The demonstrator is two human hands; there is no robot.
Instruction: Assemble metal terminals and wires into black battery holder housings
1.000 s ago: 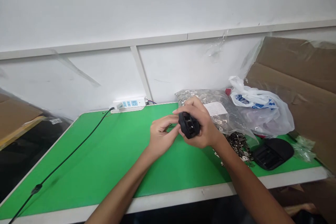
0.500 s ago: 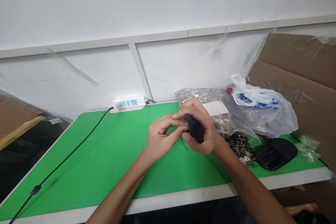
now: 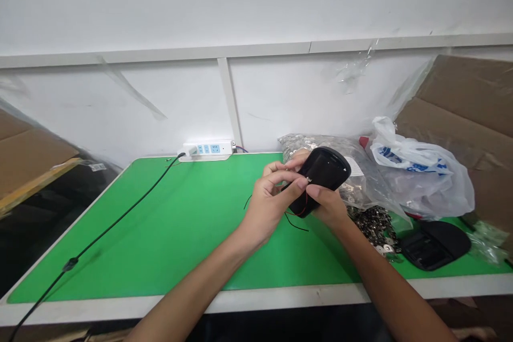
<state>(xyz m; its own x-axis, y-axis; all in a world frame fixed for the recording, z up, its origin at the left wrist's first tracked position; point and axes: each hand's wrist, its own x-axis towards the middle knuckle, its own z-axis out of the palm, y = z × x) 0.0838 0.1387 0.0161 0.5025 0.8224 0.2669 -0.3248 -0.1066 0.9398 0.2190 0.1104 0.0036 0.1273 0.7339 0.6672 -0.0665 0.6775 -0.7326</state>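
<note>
A glossy black oval plastic case point(image 3: 326, 166) is held up above the green tabletop, its broad face toward me. My right hand point(image 3: 331, 206) grips it from below and the right side, thumb on its face. My left hand point(image 3: 276, 192) is at its left edge, thumb and fingers pinched on a small light-coloured piece too small to name. A thin red wire point(image 3: 305, 206) curves over the case below my thumbs. Black wires point(image 3: 296, 224) hang beneath and to the left of it.
Behind my right hand lies a clear bag of metal parts point(image 3: 308, 142), with loose metal parts point(image 3: 372, 227) before it. Further right are a white plastic bag point(image 3: 433, 187), another black case point(image 3: 436, 246) and cardboard point(image 3: 465, 112). A power strip point(image 3: 212, 148) with a black cable point(image 3: 124, 216) sits left.
The black case has turned from edge-on to showing its broad glossy face, and a red wire now shows. Both hands have shifted right in the view, which has itself moved slightly.
</note>
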